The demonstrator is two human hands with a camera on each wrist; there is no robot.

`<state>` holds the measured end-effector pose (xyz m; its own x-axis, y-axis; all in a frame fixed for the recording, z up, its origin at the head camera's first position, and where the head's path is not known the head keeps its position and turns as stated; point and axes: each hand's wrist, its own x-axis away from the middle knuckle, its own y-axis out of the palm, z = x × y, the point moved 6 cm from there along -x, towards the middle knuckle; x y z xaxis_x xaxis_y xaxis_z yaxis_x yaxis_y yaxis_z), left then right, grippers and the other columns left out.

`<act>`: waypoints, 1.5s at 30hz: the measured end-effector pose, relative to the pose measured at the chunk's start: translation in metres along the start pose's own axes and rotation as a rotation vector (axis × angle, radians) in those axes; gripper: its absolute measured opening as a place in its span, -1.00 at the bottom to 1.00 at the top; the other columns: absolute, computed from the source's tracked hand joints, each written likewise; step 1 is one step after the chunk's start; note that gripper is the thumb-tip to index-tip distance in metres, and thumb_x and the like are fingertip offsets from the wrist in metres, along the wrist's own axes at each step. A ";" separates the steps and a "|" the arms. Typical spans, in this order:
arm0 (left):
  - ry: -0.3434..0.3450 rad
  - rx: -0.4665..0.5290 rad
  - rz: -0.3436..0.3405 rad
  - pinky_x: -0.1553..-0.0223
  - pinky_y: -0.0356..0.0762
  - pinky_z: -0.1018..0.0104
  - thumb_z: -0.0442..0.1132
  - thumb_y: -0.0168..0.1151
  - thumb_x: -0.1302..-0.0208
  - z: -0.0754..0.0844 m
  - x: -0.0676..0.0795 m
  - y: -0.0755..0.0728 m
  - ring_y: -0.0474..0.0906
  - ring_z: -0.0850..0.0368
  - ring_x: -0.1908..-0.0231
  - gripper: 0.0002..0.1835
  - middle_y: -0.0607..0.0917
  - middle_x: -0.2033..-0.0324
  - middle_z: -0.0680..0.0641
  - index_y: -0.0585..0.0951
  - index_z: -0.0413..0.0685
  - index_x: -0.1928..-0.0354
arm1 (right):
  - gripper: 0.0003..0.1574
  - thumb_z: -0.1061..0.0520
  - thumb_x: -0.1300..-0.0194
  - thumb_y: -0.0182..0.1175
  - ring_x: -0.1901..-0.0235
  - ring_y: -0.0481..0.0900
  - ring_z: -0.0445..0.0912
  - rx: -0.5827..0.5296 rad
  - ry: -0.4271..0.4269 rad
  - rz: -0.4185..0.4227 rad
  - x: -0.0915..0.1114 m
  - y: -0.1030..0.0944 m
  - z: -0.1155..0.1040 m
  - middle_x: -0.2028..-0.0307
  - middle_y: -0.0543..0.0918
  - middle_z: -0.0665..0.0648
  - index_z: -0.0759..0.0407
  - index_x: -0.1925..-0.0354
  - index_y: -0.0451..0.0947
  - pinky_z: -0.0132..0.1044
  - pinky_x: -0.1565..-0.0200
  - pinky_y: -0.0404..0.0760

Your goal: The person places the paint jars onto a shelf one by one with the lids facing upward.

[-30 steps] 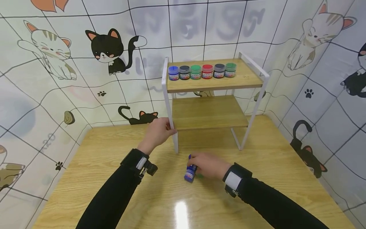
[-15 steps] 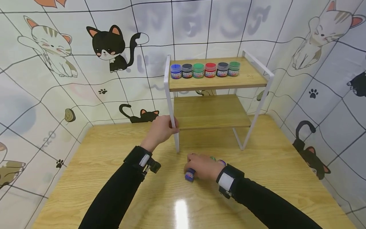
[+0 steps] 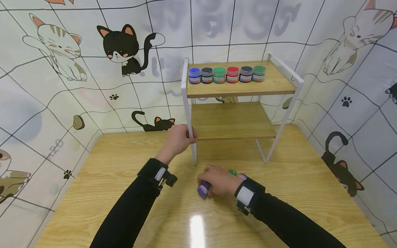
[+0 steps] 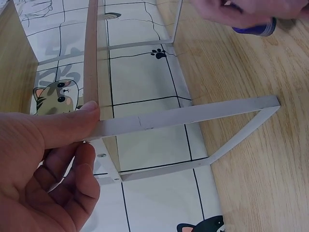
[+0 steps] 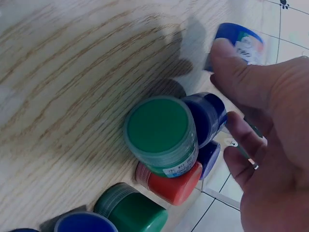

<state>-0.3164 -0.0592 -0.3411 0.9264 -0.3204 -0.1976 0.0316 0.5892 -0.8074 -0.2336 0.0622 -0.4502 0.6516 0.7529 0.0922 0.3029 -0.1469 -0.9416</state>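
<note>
Meanwhile the left hand (image 3: 177, 139) grips the rack's white leg (image 3: 190, 132) — the right hand (image 3: 219, 179) clutches a blue jar (image 3: 203, 189).

Close view of the person's left hand (image 4: 43, 169), its thumb pressed along the white metal frame (image 4: 193, 113) of a wooden shelf. Beyond, on the wooden table (image 4: 251, 159), the right hand (image 4: 246, 10) holds a blue jar (image 4: 256, 30).

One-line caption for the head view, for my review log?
Left hand grips the white shelf frame while the right hand holds a blue paint jar on the wooden table.
</note>
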 end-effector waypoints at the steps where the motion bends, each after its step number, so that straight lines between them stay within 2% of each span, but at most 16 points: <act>1: 0.001 -0.002 0.001 0.45 0.48 0.25 -0.22 0.40 -0.13 0.000 0.000 0.000 0.55 0.18 0.49 -0.90 0.66 0.53 0.04 0.63 0.04 0.45 | -0.52 0.19 0.06 0.49 0.03 0.39 -0.13 -0.005 0.000 0.003 0.000 0.000 0.000 0.23 0.55 -0.19 -0.16 0.20 0.53 -0.01 -0.23 0.28; 6: 0.000 0.010 -0.001 0.46 0.50 0.27 -0.24 0.39 -0.13 0.004 -0.001 0.001 0.55 0.15 0.48 -0.91 0.66 0.52 0.02 0.63 0.02 0.44 | -0.51 0.17 0.06 0.49 0.03 0.44 -0.15 -0.006 -0.021 0.016 0.001 -0.003 -0.003 0.23 0.57 -0.22 -0.15 0.19 0.49 0.06 -0.31 0.17; 11: -0.007 0.013 -0.001 0.47 0.50 0.27 -0.25 0.38 -0.14 0.006 0.000 0.002 0.54 0.15 0.47 -0.91 0.66 0.50 0.02 0.63 0.02 0.44 | -0.53 0.19 0.01 0.46 0.03 0.46 -0.24 -0.055 -0.050 0.007 0.001 -0.003 -0.004 0.16 0.55 -0.21 -0.15 0.14 0.52 0.13 -0.30 0.16; 20: -0.012 0.013 0.005 0.46 0.50 0.27 -0.24 0.38 -0.15 0.007 0.000 0.004 0.55 0.16 0.47 -0.92 0.66 0.50 0.02 0.63 0.02 0.44 | -0.58 0.18 -0.11 0.37 -0.03 0.45 -0.25 -0.074 -0.080 0.003 0.001 -0.009 -0.009 0.06 0.55 -0.15 -0.11 0.05 0.58 0.07 -0.30 0.18; 27: -0.017 0.019 0.010 0.45 0.49 0.26 -0.24 0.38 -0.15 0.007 0.000 0.005 0.54 0.15 0.47 -0.93 0.65 0.50 0.02 0.64 0.01 0.42 | -0.58 0.16 -0.13 0.36 -0.01 0.49 -0.28 -0.090 -0.079 -0.005 0.000 -0.010 -0.010 0.07 0.63 -0.23 -0.12 0.02 0.60 0.09 -0.23 0.18; 32: -0.012 0.015 0.024 0.45 0.50 0.26 -0.24 0.38 -0.14 0.006 -0.001 0.004 0.55 0.15 0.46 -0.92 0.66 0.50 0.02 0.64 0.01 0.43 | -0.59 0.17 -0.17 0.33 -0.01 0.49 -0.28 -0.098 -0.099 0.014 0.001 -0.013 -0.010 0.05 0.64 -0.22 -0.12 0.00 0.60 0.01 -0.18 0.25; 37: -0.006 0.027 0.040 0.44 0.52 0.24 -0.25 0.39 -0.12 0.006 0.000 0.002 0.55 0.14 0.46 -0.92 0.66 0.50 0.01 0.64 0.00 0.43 | -0.63 0.20 -0.19 0.31 0.04 0.50 -0.28 -0.123 -0.137 0.030 0.003 -0.021 -0.012 0.10 0.65 -0.19 -0.09 0.02 0.62 -0.12 -0.14 0.43; 45: -0.001 0.043 0.047 0.44 0.52 0.22 -0.26 0.39 -0.12 0.005 0.004 -0.001 0.55 0.13 0.46 -0.92 0.67 0.49 -0.01 0.65 -0.03 0.43 | -0.64 0.23 -0.16 0.33 0.05 0.51 -0.27 -0.163 -0.096 -0.007 0.008 -0.027 -0.011 0.10 0.65 -0.13 -0.03 0.05 0.64 -0.23 -0.09 0.51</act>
<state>-0.3113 -0.0574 -0.3385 0.9275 -0.2910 -0.2345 0.0041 0.6353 -0.7723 -0.2292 0.0650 -0.4208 0.5824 0.8107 0.0601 0.4211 -0.2377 -0.8753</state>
